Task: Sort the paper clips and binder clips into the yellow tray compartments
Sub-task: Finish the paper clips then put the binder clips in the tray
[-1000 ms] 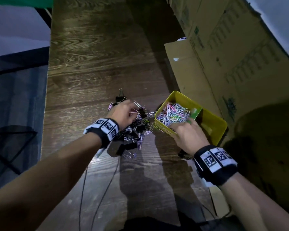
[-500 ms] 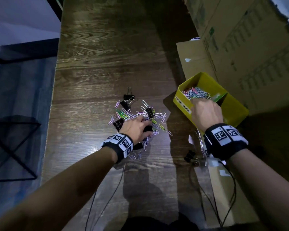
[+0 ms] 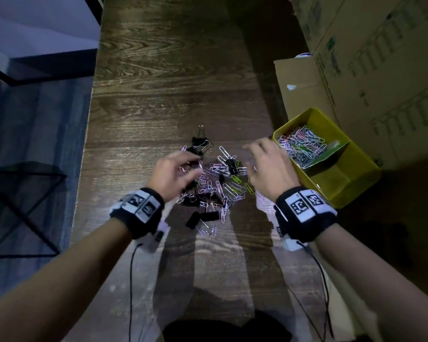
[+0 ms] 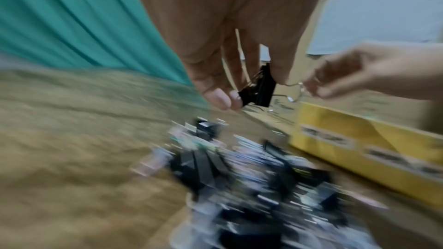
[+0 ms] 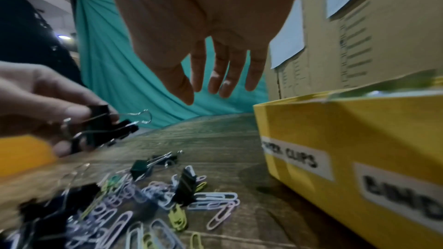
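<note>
left wrist view blurred, pile (image 4: pixel 251 186) hard to read. left hand (image 3: pixel 173 175) pinches black binder clip (image 4: pixel 257 87) with wire handles above pile, held clip hidden in head view. right hand (image 3: pixel 269 166) spread, fingers straight, holds nothing, just beside yellow tray (image 3: pixel 356 183). pastel paper clips (image 3: pixel 303 146) fill far compartment; near compartment's contents not visible. loose wire clips and black binder clips mixed on dark woodgrain worktop (image 3: pixel 171 82). tray labels (image 5: pixel 297 158): "clips" legible, next label cut off. cardboard boxes (image 3: pixel 368 58) behind tray.
</note>
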### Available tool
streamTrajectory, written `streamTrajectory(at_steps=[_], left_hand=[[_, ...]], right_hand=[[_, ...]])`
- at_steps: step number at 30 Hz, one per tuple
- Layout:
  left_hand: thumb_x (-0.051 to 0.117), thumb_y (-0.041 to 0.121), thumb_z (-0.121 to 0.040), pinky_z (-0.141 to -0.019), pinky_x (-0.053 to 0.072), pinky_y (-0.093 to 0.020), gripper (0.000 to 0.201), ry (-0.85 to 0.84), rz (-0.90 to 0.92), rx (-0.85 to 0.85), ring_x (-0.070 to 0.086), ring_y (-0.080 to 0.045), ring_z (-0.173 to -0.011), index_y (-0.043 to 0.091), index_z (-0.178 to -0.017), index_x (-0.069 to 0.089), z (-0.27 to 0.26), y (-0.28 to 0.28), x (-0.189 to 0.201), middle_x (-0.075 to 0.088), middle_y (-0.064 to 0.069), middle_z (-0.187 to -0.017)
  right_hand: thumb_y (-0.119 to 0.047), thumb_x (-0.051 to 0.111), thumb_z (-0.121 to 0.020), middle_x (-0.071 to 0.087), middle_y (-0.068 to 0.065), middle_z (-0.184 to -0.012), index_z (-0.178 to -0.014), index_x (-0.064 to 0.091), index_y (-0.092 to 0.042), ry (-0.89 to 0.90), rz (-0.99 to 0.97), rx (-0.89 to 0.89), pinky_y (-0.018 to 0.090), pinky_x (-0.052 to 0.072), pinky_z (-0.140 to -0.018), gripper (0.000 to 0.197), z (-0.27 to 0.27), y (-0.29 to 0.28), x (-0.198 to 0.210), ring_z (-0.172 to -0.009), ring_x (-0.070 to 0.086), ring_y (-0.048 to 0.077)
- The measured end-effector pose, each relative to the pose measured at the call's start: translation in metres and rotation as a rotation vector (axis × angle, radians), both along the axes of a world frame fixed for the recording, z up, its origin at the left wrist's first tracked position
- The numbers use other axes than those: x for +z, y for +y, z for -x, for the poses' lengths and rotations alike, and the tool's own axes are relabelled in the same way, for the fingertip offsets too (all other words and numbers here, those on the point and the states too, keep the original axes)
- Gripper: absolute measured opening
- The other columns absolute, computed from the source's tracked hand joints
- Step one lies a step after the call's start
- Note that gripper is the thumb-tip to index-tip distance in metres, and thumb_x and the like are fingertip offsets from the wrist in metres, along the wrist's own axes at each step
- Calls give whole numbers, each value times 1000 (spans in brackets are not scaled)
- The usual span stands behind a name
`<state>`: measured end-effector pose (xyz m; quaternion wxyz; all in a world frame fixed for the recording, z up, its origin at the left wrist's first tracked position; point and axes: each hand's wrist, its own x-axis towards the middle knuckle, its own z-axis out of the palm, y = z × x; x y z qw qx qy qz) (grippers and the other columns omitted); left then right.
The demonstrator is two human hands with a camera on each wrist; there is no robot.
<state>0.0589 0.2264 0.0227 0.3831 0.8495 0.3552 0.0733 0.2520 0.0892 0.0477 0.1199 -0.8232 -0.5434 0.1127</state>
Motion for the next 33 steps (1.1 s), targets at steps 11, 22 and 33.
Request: streamTrajectory(at_steps=[11,22,33], left_hand=[[61,34,-86,-82,49,-39,39,440,-215,165,58,-33,-103,16,-121,58,17,75,-37,58,-13,-120],[62,47,-81,-74,54,-39,46,320,-297,-77,61,-26,-89,15,-114,60,28,10,-39,54,-11,-115],[72,19,-80,-47,38,-11,8,133,114,311,50,-13,-55,14,-81,66,18,41,-8,60,-3,-66]], right_hand=[[0,57,-83,57,9,-117,-124,54,-12,-18,360,240,43,48,-92,43,13,40,-52,-106,53,28],[0,50,-93,62,14,-98,-108,63,-4,32,187,-84,41,58,-72,21,-6,44,-34,-82,65,31],[-9,54,-90,43,15,-139,-136,47,-11,150,74,-62,40,44,-102,47,-1,36,-45,-127,43,29]])
